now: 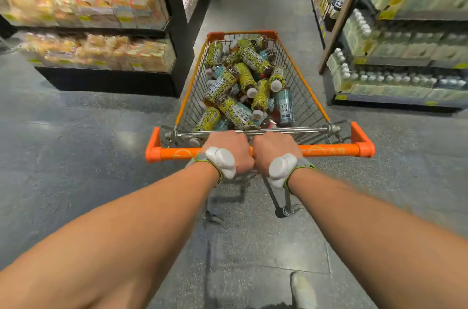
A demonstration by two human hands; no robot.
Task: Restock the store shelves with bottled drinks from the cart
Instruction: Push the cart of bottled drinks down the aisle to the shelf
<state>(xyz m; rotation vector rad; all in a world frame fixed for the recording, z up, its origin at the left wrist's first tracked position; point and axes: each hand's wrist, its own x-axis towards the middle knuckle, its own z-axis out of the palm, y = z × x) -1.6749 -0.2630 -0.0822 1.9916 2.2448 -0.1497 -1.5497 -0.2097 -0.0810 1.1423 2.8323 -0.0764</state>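
Observation:
A wire shopping cart (307, 96) with orange trim stands ahead of me in the aisle. It is piled with several bottled drinks (243, 81), most with yellow patterned labels, a few with light blue labels, all lying on their sides. My left hand (229, 148) and my right hand (274, 148) both grip the orange cart handle (329, 149) side by side near its middle. Each wrist carries a white device on a grey strap.
Shelves with packaged goods (96, 30) stand on the left. Shelves of bottled drinks (405, 38) line the right side. A grey floor aisle (253, 0) runs on between them beyond the cart. My shoe (302, 291) shows at the bottom edge.

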